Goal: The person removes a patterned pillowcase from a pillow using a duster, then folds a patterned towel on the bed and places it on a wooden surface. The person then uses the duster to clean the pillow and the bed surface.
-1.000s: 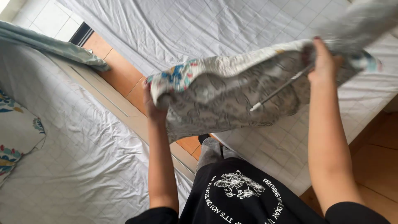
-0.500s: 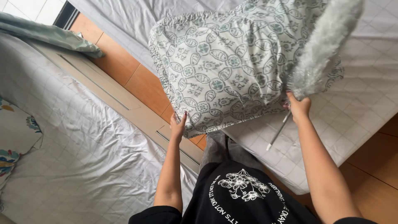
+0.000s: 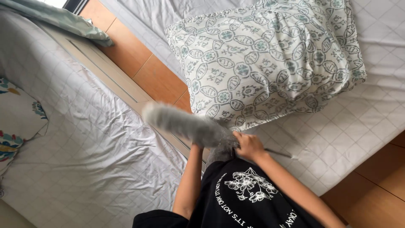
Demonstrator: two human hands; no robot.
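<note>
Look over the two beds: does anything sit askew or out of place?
Yes. The patterned pillow lies crooked, its lower corner overhanging the mattress edge above the wooden floor.

Pretty clearly a bedroom at home. I'm standing between two beds [image 3: 97, 169], both covered in pale quilted sheets with a grid stitch pattern, and there's a strip of orange-brown wooden floor [image 3: 160, 80] running between them. A big patterned pillow [image 3: 265, 63] sits on the mattress [image 3: 358, 126] ahead of me, another floral pillow [image 3: 17, 122] lies on the other bed, and a greenish blanket [image 3: 55, 19] is bunched up near the top edge.
</note>
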